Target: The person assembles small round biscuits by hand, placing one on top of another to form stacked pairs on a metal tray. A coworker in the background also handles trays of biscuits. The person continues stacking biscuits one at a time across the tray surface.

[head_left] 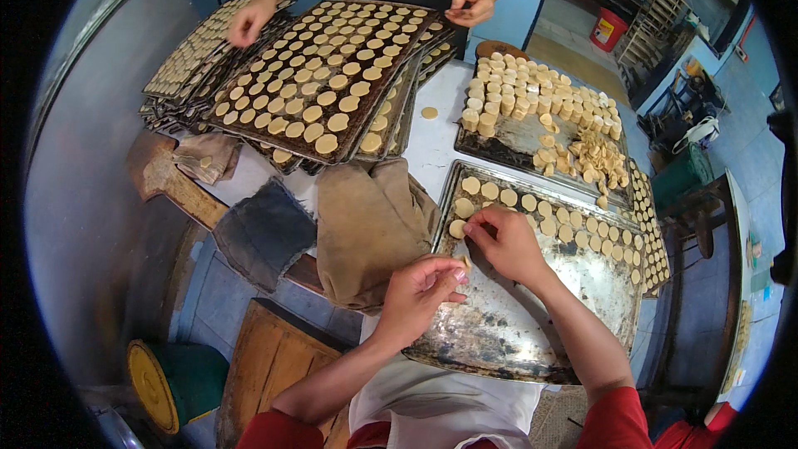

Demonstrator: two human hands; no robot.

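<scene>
A pale round (456, 229) lies on the left side of the tray (507, 328) in front of me, with the thumb and fingertips of my right hand (509, 243) right at its edge. My own knuckles spoil the view, so I can't tell whether those fingers are pinching it or merely resting against it. I'd say I come at it by the rim because something so thin and soft would dent under a full grip.

My left hand (426, 293) hangs over the tray's near-left part, its curled fingers grasping a second round (466, 263) edge-on at the tips, probably to have a spare close by the right.

More rounds lie in rows along the far side of the tray, spaced apart, I suppose, so they don't stick together. The metal nearest me is bare, which leaves my wrists room to work.

Beyond it, on the back tray (519, 135), rounds stand in upright piles, likely to save space, while a loose heap (594, 162) spills over the near corner, handy to my right side.

To the left, filled trays (404, 61) sit stacked on the worktop (445, 129), a little askew; a co-worker's right hand (248, 23) hovers near one side, and the left hand (471, 4) is up by the far corner. A brown cloth (357, 229) and a dark blue cloth (266, 229) drape over the worktop's front edge, perhaps kept there for handling trays.
</scene>
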